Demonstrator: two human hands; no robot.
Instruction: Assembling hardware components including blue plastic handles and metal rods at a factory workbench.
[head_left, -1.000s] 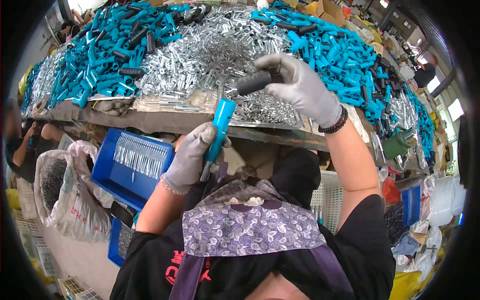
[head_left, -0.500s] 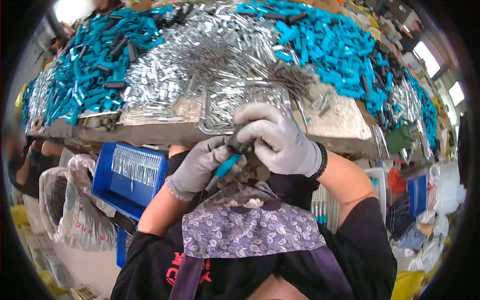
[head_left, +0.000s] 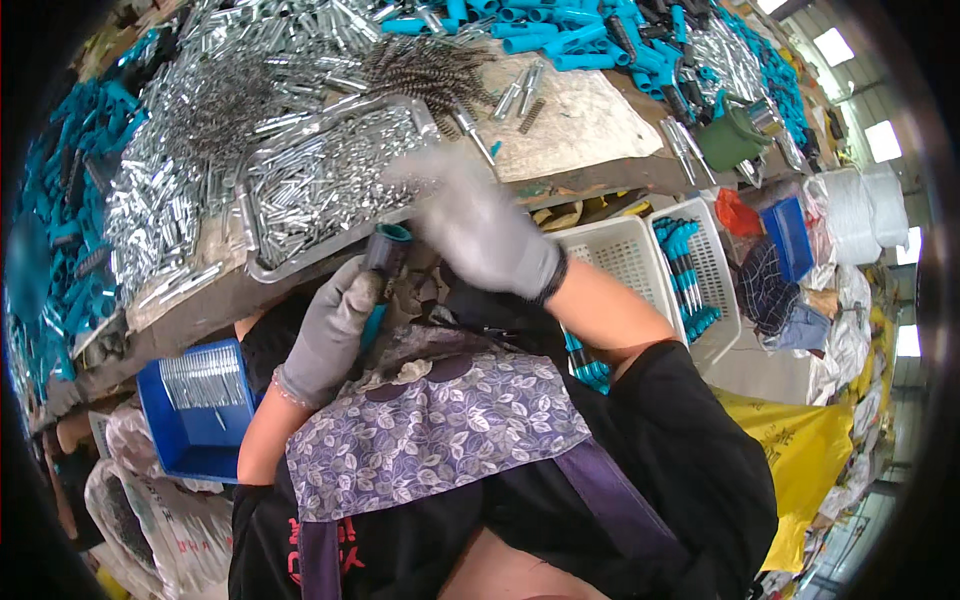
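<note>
A teal tube with a dark end (head_left: 383, 262) is held upright just left of the frame's centre, gripped by the grey-gloved left hand (head_left: 335, 325), whose fingers are curled closed around it. The tube's top is seen level with the front edge of the worktop (head_left: 580, 110). The gloved right hand (head_left: 480, 225) is blurred just right of the tube, at the worktop's edge; whether it is open or closed, or has hold of anything, cannot be told.

A metal tray (head_left: 300, 255) filled with small silver pins is set on the worktop above the left hand. Loose silver parts and teal tubes (head_left: 560, 30) are heaped across the top of the frame. A blue bin (head_left: 190, 440) with metal rods is seen at lower left, and white baskets (head_left: 640, 270) with teal-handled pieces at right. A floral apron (head_left: 430, 430) fills the lower centre.
</note>
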